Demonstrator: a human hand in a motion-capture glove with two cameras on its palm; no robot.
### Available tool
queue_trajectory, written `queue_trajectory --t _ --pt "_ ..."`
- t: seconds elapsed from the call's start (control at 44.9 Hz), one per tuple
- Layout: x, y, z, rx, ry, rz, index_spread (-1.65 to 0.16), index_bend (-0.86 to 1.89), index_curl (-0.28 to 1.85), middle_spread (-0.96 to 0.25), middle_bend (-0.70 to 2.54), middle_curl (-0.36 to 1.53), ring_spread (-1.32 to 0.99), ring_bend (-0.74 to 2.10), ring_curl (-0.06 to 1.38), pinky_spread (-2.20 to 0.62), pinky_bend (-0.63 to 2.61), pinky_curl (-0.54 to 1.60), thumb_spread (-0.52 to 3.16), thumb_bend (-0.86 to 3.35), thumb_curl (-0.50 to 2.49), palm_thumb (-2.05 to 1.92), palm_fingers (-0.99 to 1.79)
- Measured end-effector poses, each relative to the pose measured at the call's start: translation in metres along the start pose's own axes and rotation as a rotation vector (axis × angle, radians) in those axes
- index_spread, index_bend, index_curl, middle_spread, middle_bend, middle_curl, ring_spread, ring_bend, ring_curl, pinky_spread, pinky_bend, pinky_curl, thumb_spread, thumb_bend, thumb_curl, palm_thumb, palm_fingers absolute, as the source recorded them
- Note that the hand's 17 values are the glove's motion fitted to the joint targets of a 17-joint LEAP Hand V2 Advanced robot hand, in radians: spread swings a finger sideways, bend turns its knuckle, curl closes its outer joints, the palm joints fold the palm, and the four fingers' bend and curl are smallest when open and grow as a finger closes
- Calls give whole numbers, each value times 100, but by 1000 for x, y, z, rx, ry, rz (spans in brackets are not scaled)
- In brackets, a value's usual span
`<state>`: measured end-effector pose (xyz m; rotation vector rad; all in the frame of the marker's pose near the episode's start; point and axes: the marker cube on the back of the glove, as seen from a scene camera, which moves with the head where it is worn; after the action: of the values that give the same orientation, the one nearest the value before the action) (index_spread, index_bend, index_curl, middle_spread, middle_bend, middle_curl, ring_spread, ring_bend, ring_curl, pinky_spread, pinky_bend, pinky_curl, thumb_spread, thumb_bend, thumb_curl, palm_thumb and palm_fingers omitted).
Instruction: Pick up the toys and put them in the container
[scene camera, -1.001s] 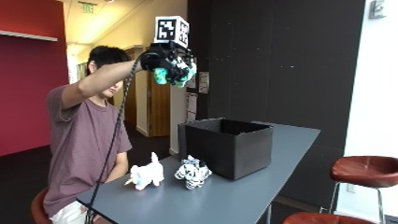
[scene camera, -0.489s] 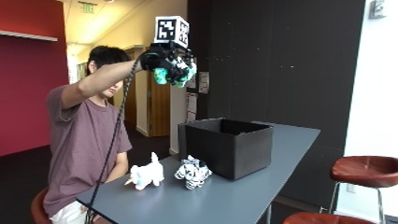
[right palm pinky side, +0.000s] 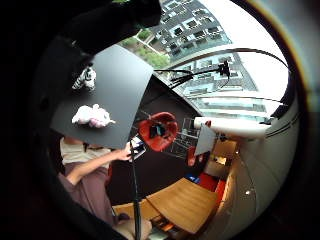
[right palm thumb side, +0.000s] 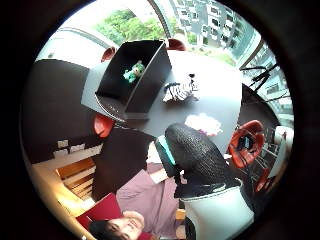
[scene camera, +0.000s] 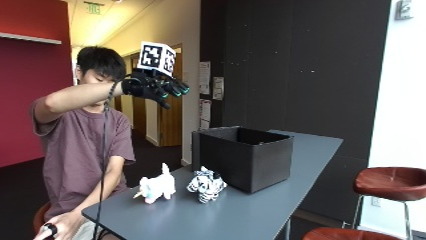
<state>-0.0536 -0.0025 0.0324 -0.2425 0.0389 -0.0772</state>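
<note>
Container holds green toy; zebra toy stands just beside it.

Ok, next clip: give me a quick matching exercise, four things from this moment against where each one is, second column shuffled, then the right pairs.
Things:
1. green toy
2. zebra toy
3. white toy
4. right hand

Places:
A. raised in the air, at the person's head height
B. on the table, right beside the black container
C. inside the black container
D. on the table, nearest the person

Pairs: 1-C, 2-B, 3-D, 4-A
</note>
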Motion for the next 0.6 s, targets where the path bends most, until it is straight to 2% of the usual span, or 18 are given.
queue_trajectory --t 0.245,0.601 --pt "-9 4 99 -142 -9 -105 -11 4 13 7 14 28 2 40 36 5 94 37 127 -3 33 -2 -26" --pt "-23 -11 254 -261 -74 -208 -11 4 12 7 15 27 2 39 37 5 92 36 125 -2 31 -1 -26"
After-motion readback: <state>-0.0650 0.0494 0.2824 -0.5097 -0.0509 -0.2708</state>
